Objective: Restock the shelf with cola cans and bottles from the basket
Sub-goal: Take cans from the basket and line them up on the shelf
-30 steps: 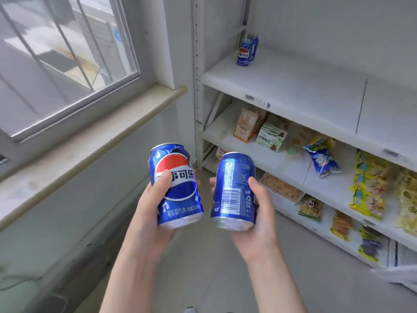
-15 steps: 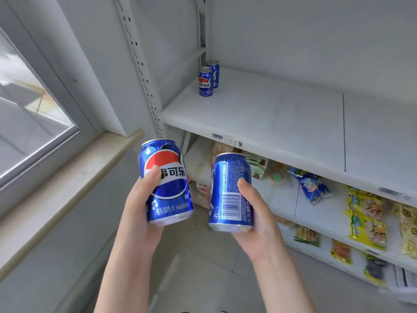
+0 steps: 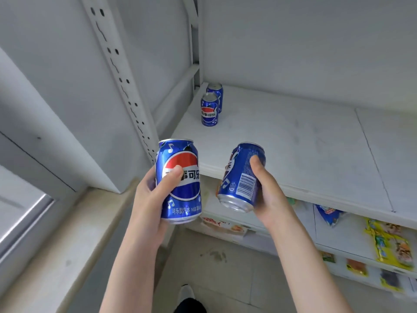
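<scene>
My left hand (image 3: 153,195) grips an upright blue cola can (image 3: 180,190) with its red, white and blue logo facing me. My right hand (image 3: 268,195) grips a second blue cola can (image 3: 239,179), tilted with its top leaning right and its barcode showing. Both cans hover just in front of the white shelf (image 3: 293,150), near its front left edge. Two more cola cans (image 3: 209,110) stand one behind the other in the shelf's back left corner. The basket is out of view.
A perforated white upright (image 3: 126,82) rises left of the shelf. Lower shelves (image 3: 334,236) at the right hold snack packets. A windowsill (image 3: 67,245) runs along the left. My shoe (image 3: 187,294) shows on the tiled floor below.
The view has closed in on the shelf and lifted. Both cans have risen to shelf-edge height, and the right can has tipped to the right.
</scene>
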